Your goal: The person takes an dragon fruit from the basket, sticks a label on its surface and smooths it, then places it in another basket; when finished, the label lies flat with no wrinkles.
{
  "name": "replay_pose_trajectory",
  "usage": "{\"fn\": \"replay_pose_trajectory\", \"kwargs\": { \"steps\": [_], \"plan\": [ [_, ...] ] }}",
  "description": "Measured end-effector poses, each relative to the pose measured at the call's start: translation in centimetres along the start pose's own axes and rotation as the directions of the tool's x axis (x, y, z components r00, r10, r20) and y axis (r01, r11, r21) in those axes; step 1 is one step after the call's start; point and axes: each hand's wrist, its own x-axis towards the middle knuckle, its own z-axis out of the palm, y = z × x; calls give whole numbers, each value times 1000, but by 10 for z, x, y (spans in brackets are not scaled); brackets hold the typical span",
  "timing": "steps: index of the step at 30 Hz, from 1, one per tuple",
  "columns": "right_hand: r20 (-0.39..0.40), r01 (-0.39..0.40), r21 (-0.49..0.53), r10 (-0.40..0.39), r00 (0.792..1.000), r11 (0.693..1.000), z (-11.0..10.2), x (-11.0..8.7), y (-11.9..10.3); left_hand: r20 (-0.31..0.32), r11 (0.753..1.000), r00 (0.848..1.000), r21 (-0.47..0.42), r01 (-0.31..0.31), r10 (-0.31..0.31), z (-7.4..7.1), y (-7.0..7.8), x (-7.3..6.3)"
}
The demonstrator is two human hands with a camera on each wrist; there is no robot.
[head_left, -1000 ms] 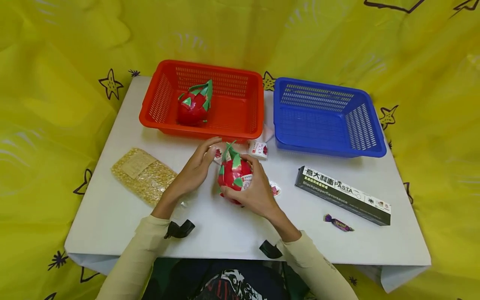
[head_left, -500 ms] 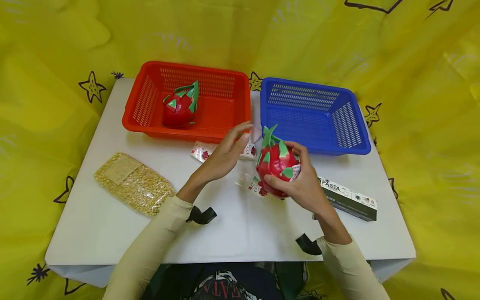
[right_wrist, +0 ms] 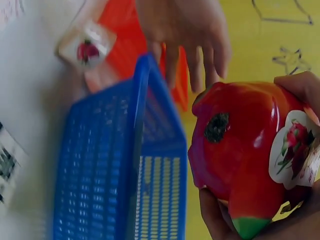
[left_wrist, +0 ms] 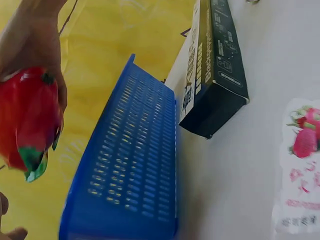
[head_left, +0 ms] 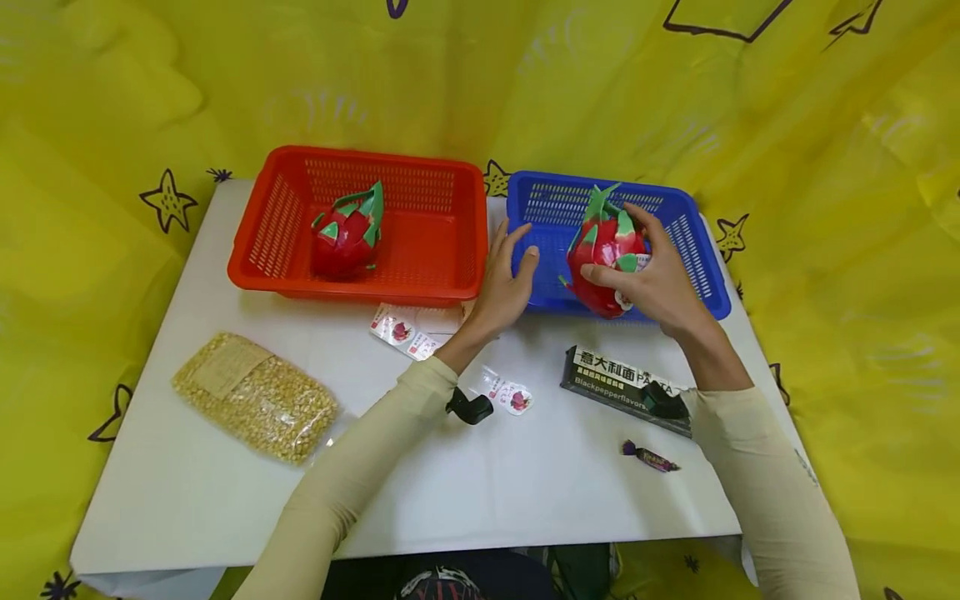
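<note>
My right hand (head_left: 663,279) grips a red dragon fruit (head_left: 600,250) with green leafy tips, fingers and thumb around its side. The fruit is over the front part of the blue basket (left_wrist: 127,170); in the right wrist view it shows above the rim. A white sticker (right_wrist: 291,150) with a fruit picture is on its skin. Near the gap between the baskets, my left hand (head_left: 504,292) is held with fingers extended, nothing in it. A second dragon fruit (head_left: 345,242) lies in the left part of the red basket (head_left: 360,296).
Sticker sheets (head_left: 401,329) lie before the red basket, and another sticker piece (head_left: 510,393) is nearer the front. A bag of yellow kernels (head_left: 255,396) lies left. On the right are a pasta box (head_left: 611,383), partly behind the right wrist camera, and a wrapped candy (head_left: 651,457).
The right hand has carried the dragon fruit from mid-table rightward and away, to over the blue basket. The left hand has moved right beside it. The head view has shifted.
</note>
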Motion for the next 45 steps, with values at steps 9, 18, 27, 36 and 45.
{"fn": "replay_pose_trajectory", "kwargs": {
  "steps": [9, 18, 27, 36, 45],
  "plan": [
    [101, -28, -44, 32, 994, 999, 16, 42, 22, -62, 995, 994, 20, 93, -92, 19, -21, 8],
    [134, 10, -131, 7, 991, 991, 30, 65, 35, -22, 991, 992, -51, 124, -125, 16, -36, 17],
    [136, 1, -168, 22, 990, 986, 33, 79, 40, 0, 990, 991, -43, 136, -136, 19, -35, 20],
    [163, 1, -247, 41, 986, 969, 45, 96, 47, 29, 988, 989, -43, 147, -146, 17, -36, 25],
    [185, -33, -233, 77, 980, 972, 52, 109, 46, 49, 988, 987, -35, 154, -152, 15, -38, 28]
  ]
}}
